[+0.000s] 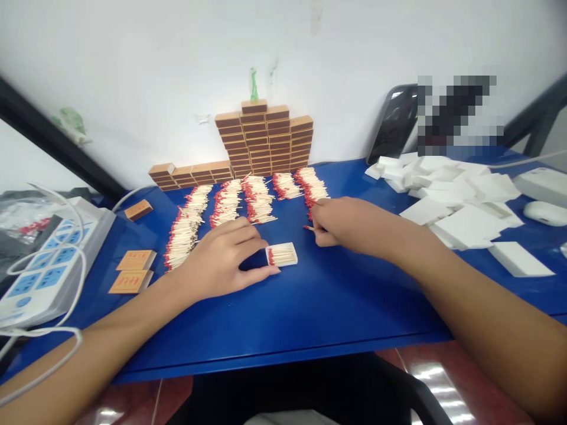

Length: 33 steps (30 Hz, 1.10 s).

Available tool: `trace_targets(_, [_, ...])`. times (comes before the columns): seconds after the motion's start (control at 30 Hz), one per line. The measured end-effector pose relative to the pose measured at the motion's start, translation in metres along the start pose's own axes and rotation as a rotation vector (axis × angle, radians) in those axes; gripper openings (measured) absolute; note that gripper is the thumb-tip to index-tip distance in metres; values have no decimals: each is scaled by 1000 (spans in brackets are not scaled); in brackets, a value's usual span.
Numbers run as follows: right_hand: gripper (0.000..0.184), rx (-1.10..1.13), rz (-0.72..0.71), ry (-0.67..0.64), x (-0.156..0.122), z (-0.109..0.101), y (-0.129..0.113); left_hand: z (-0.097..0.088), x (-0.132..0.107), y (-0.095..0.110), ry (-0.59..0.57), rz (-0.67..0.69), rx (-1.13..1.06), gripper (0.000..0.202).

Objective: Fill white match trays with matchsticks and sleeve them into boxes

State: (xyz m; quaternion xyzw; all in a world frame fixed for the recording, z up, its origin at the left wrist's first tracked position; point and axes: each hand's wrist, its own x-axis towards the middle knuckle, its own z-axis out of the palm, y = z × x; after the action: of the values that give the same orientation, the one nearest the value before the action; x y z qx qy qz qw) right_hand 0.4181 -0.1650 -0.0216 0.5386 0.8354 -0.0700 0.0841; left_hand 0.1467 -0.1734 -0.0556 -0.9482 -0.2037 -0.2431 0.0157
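**Left hand steadies a tray, right hand pinches a match**

I have the white tray (293, 252), thin-walled and rectangular, on the smooth blue table (274, 324) between my hands, partly filled with red-headed matchsticks. My left hand (225, 254) lies palm down, thumb and forefinger closed across the tray's left end. My right hand (332, 219), wrist bent inward, has its fingertips pressed together on at least one match (307, 228), red head pointing left. Beyond are five bristly rows of loose matches (228, 200) and a stepped wall of brown-sided matchboxes (257, 141). On my left, two orange boxes (129, 282) carry red writing too blurred for me to read. Angular white trays (472, 227) lie heaped on my right.
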Motion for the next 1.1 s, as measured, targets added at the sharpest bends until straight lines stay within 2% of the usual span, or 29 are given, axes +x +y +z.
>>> trace_targets(0.23, [5, 307, -172, 97, -4, 3, 2, 1, -1, 0, 11, 11, 10, 32])
trace_targets(0.43, [8, 457, -261, 166, -6, 5, -3, 0, -1, -2, -3, -4, 1, 33])
trace_targets(0.57, [9, 493, -316, 234, -2, 8, -8, 0, -1, -3, -6, -12, 0, 34])
trace_targets(0.73, [13, 511, -352, 243, 1, 13, -15, 1, -1, -2, 17, -5, -9, 33])
trace_targets(1.1, [15, 561, -358, 304, 6, 17, -12, 1, -1, -1, 25, -17, -8, 32])
